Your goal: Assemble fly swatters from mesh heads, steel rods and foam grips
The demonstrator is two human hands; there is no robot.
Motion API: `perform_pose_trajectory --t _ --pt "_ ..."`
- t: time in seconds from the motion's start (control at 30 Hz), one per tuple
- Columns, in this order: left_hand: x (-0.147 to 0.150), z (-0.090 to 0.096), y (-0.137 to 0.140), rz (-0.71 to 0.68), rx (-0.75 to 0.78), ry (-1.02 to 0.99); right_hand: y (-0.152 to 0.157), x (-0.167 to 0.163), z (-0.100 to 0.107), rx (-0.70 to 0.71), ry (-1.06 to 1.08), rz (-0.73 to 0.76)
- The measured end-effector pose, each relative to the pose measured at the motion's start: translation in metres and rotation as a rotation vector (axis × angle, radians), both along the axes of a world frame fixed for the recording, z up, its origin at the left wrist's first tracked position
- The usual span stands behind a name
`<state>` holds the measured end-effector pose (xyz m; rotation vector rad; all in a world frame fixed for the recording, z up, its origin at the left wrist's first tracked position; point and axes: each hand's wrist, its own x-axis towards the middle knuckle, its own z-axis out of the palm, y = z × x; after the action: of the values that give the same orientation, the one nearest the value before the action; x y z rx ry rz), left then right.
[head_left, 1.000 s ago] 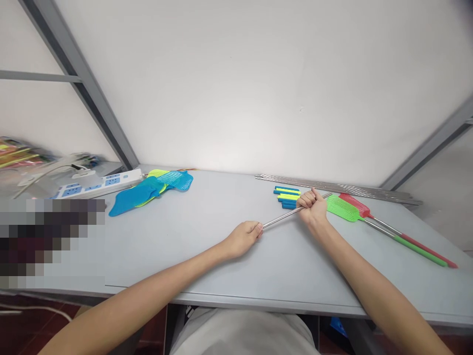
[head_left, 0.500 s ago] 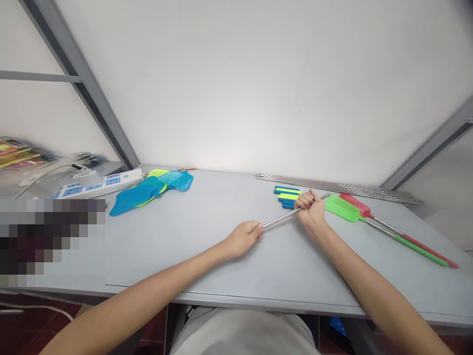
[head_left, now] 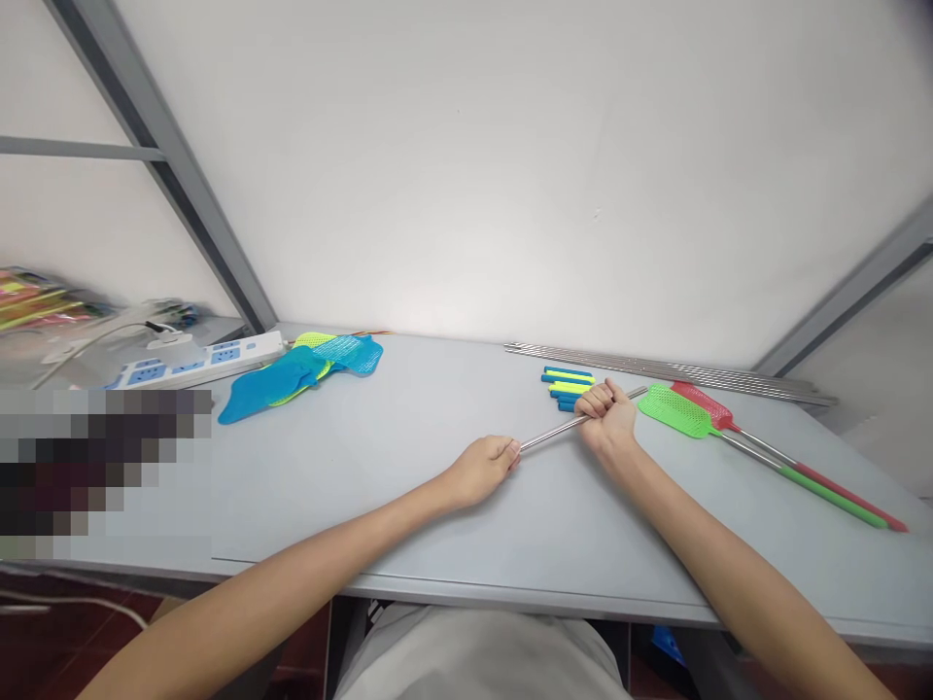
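Observation:
A thin metal rod runs slantwise between my two hands above the grey table. My left hand is closed round its lower left end, which the fingers hide. Farther up the rod, my right hand is wrapped about it, and a short length of rod sticks out beyond the fist. Just behind my right hand lie several blue and yellow handle sleeves, partly covered by it. To its right rest a green fly swatter and a red fly swatter, both with metal shafts and coloured handles.
A bundle of metal rods lies along the wall at the back right. Blue and yellow swatter heads are piled at the left, beside a white power strip. Grey frame posts stand at both sides.
My right hand has slid slightly down the rod toward my left hand, and a little more of the far end shows. My left hand keeps its place.

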<state>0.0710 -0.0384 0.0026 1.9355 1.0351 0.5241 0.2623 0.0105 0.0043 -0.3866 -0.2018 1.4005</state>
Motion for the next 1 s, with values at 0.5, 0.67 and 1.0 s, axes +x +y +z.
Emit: perform_pose_trajectory --t 0.5,0.67,1.0 --pt "0.004 -0.003 0.003 0.045 0.007 -0.042 -0.01 -0.004 0.022 0.043 -0.106 -0.005" --pt "0.004 -0.002 0.003 0.023 -0.003 -0.057 -0.011 0.0 0.031 0.083 -0.185 0.006" --pt "0.001 0.006 -0.004 -0.09 0.019 -0.015 0.0 0.008 0.032 -0.148 -0.26 -0.149"
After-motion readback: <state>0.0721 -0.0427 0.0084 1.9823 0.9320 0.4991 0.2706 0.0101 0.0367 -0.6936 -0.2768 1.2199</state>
